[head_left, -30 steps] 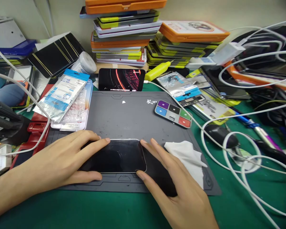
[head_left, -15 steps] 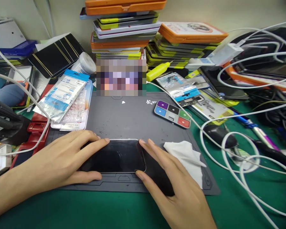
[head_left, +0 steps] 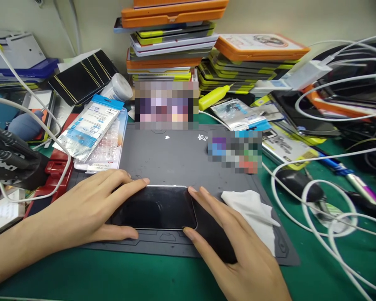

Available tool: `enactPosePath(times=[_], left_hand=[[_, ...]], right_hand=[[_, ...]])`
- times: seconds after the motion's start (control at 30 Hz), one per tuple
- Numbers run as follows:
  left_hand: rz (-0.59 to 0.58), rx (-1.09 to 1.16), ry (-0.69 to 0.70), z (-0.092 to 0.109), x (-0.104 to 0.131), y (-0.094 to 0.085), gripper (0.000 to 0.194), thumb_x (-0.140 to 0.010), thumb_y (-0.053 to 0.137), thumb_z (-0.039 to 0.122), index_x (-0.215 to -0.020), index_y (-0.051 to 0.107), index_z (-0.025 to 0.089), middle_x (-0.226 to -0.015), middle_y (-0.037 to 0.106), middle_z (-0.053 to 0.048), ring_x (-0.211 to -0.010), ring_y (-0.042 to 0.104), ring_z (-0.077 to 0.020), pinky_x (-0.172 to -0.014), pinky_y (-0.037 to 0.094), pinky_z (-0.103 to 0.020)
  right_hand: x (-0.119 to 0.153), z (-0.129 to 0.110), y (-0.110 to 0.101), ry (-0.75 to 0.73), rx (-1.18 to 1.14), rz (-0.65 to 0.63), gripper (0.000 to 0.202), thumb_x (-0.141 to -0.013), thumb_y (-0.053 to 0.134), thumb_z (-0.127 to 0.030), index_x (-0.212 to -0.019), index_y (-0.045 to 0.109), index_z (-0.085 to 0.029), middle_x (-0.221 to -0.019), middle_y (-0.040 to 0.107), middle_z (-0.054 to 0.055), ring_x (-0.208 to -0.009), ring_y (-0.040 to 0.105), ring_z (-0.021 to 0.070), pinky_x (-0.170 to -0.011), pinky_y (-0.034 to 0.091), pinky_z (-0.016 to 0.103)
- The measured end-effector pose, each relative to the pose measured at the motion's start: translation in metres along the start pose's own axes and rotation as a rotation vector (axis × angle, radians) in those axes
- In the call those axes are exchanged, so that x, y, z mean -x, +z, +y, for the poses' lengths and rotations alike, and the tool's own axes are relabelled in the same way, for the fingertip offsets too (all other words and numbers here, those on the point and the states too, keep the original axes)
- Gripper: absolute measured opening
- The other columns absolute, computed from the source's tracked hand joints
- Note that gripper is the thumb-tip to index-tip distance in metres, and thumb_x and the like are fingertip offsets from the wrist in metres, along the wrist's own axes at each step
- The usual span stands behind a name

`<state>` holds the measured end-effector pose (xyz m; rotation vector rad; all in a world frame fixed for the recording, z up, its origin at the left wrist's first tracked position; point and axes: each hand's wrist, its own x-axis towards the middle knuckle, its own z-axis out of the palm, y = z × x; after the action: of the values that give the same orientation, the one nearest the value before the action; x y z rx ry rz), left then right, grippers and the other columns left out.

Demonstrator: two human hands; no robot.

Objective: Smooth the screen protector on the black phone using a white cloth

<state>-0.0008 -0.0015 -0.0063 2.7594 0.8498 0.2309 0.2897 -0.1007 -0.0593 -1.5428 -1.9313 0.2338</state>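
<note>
A smartphone point(head_left: 163, 208) with a dark, glossy screen lies sideways on a grey work mat point(head_left: 163, 159). My left hand point(head_left: 90, 209) grips its left end, fingers along the far edge and thumb at the near edge. At the right end, my right hand point(head_left: 235, 234) has its fingertips at the far corner and its thumb at the near corner. Both palms partly cover the area beside the phone. Close to my right hand lies a crumpled white cloth point(head_left: 250, 213).
Stacked orange and yellow cases point(head_left: 175, 42) stand at the back. Packets in plastic point(head_left: 94, 125) lie at the left, near a red tool point(head_left: 58, 167). White cables point(head_left: 329, 184) loop over the right side, by a yellow tube point(head_left: 214, 97). A pixelated patch hides part of the background.
The whole view has shifted slightly, so everything sits a little further right and lower. Both hands keep the same hold on the smartphone.
</note>
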Motion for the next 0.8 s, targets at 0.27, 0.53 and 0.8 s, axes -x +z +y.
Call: enactPosePath(times=[0.27,0.53,0.8], left_hand=[[-0.015,0.004,-0.015,-0.0011,0.0026,0.003,0.082,-0.101,0.071,0.055,-0.167,0.036,0.022,-0.133,0.064,-0.015,-0.119,0.066,-0.0323,-0.099,0.056,-0.042],[-0.018,0.035,-0.031,-0.0008,0.0025,0.0025,0.084,-0.099,0.074,0.054,-0.168,0.036,0.025,-0.132,0.064,-0.014,-0.118,0.066,-0.0319,-0.1,0.057,-0.042],[-0.033,0.017,-0.019,-0.0005,0.0017,0.0015,0.088,-0.099,0.072,0.058,-0.17,0.032,0.024,-0.132,0.064,-0.015,-0.117,0.066,-0.0325,-0.099,0.056,-0.043]], right_hand=[[0.0002,-0.0004,0.0001,0.0,-0.004,0.007,0.055,-0.11,0.061,-0.031,-0.163,0.046,-0.029,-0.153,0.066,-0.002,-0.145,0.06,0.0195,-0.123,0.05,0.033],[0.0007,-0.0001,0.0006,-0.007,-0.004,0.01,0.056,-0.109,0.061,-0.031,-0.164,0.045,-0.03,-0.153,0.067,-0.001,-0.144,0.061,0.0207,-0.121,0.052,0.035],[-0.0006,-0.0002,0.0007,-0.004,0.002,0.005,0.053,-0.109,0.061,-0.031,-0.161,0.048,-0.029,-0.154,0.066,-0.001,-0.146,0.06,0.0202,-0.122,0.051,0.034]])
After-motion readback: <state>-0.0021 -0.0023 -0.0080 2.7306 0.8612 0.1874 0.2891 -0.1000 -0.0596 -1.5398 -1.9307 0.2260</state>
